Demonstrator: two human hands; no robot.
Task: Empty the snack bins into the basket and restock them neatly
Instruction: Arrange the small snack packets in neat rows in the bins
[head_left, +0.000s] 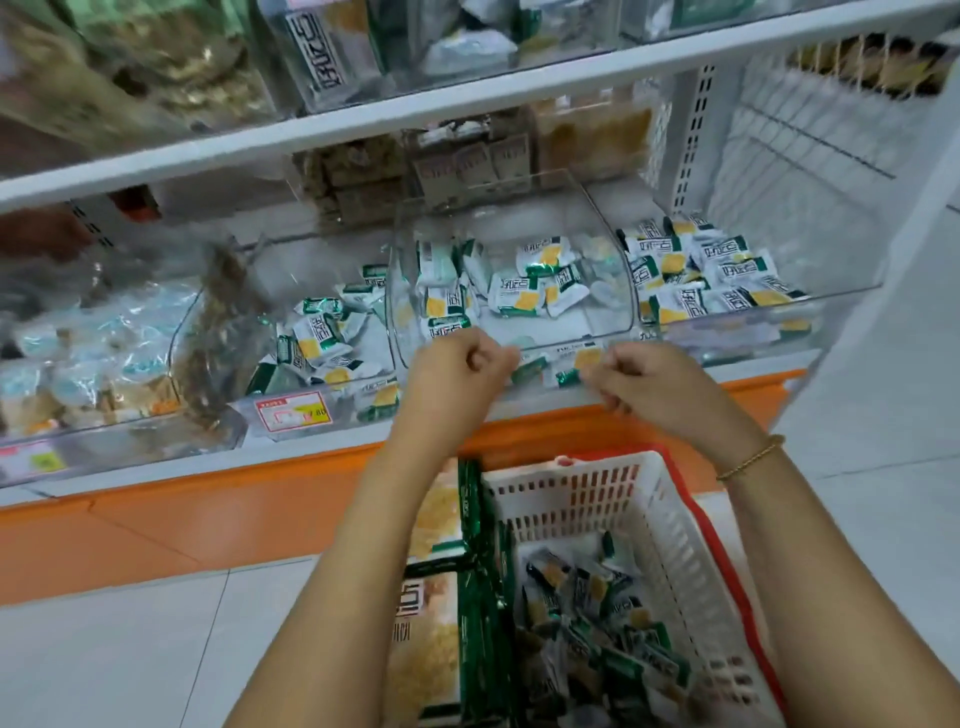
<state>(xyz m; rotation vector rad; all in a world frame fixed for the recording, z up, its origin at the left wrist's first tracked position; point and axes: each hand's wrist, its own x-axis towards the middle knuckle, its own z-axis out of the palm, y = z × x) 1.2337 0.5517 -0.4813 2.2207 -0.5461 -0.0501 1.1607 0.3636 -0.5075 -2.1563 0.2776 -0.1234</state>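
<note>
Nearest, on the floor, the white slotted plastic basket (675, 525) holds green-and-white snack packets (597, 613). My left grip (457, 364) pinches the front lip of the clear plastic middle bin (519, 218) at the shelf's front edge. My right grip (644, 379) is curled there; whether it is clamped I cannot tell. An uneven pull could tip the half-full bin and spill packets past the basket.
</note>
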